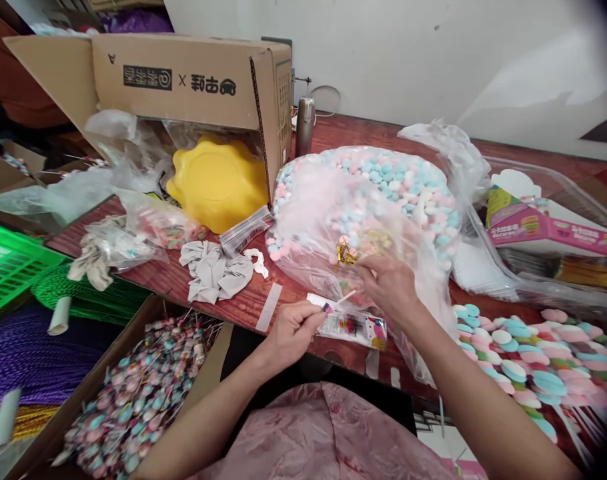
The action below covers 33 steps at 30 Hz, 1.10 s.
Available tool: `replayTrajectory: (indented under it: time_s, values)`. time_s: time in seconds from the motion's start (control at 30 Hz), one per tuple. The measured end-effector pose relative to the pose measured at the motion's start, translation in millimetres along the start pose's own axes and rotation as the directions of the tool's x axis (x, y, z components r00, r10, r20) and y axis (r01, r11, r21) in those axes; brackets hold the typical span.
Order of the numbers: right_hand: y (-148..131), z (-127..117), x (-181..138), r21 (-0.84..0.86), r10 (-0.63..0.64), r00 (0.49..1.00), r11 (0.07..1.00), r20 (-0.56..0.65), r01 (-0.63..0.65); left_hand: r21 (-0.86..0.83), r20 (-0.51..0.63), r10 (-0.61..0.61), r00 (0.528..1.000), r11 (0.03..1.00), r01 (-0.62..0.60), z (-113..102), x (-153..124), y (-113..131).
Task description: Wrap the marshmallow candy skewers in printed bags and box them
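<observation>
My left hand (294, 331) is closed near the table's front edge. A white-sticked lollipop (346, 297) pokes out from its fingertips, with a small dark and pink bit of wrapper at the base; the rest is hidden in the hand. My right hand (391, 283) is pinched at a bunch of gold twist ties (345, 253), above the big clear bag (308, 200) of pink, blue and white candies. Beneath the hands lie flat printed wrappers (351, 327) on the table.
A cardboard carton (183, 87) with a yellow scalloped lid (218, 180) stands behind. A grey cloth (216, 273) lies left. Loose candies (528, 353) spread at right, beside a plastic tub (523, 287). A box of wrapped lollipops (138, 393) stands below left.
</observation>
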State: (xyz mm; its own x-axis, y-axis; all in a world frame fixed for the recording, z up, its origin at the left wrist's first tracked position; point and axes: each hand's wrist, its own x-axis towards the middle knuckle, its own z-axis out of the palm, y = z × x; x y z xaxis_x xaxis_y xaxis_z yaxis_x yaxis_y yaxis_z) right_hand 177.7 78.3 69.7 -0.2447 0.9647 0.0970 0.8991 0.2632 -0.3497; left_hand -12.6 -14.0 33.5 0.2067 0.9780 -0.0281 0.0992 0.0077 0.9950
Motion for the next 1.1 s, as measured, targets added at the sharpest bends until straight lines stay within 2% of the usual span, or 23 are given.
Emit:
replayTrajectory:
  time_s: [0.1, 0.2, 0.33, 0.43, 0.57, 0.63, 0.77, 0.9, 1.1]
  values:
    - [-2.6, 17.3, 32.0, -0.052, 0.058, 0.998, 0.997, 0.003, -0.057, -0.285, -0.018, -0.161, 0.987, 0.947, 0.15, -0.3, 1.9, -7.3]
    - [-5.8, 37.2, 44.4, -0.011, 0.064, 0.998, 0.998, -0.001, -0.064, -0.424, -0.037, -0.216, 0.976, 0.887, 0.18, -0.6, -0.5, -7.3]
    - [1.4, 40.0, 36.5, 0.165, 0.05, 0.997, 0.985, -0.053, -0.041, -0.555, -0.055, -0.294, 0.954, 0.804, 0.216, -10.1, -5.4, 2.8]
    - [13.8, 31.3, 26.4, 0.366, 0.034, 0.999, 0.93, -0.026, -0.022, -0.615, -0.05, -0.299, 0.953, 0.761, 0.207, -15.4, -3.5, 8.3]
    - [28.7, 24.3, 17.5, 0.599, 0.045, 0.998, 0.799, 0.037, -0.058, -0.599, -0.035, -0.306, 0.951, 0.769, 0.225, -4.7, 5.7, 5.8]
    - [34.3, 21.9, 13.5, 0.702, 0.07, 0.994, 0.704, 0.083, -0.108, -0.572, -0.024, -0.299, 0.954, 0.787, 0.232, 4.5, 9.0, 3.2]
    - [43.4, 15.8, 2.1, 0.819, 0.083, 0.979, 0.537, 0.187, -0.202, -0.544, -0.038, -0.32, 0.947, 0.801, 0.249, 15.4, 10.0, 2.2]
    - [51.7, 13.5, -7.1, 0.837, 0.133, 0.986, 0.526, 0.095, -0.152, -0.503, -0.053, -0.308, 0.95, 0.83, 0.241, 17.3, 9.3, 5.4]
    - [54.0, 16.5, -10.0, 0.803, 0.211, 0.969, 0.596, -0.128, -0.024, -0.442, -0.052, -0.288, 0.956, 0.865, 0.237, 23.0, 12.6, 2.7]
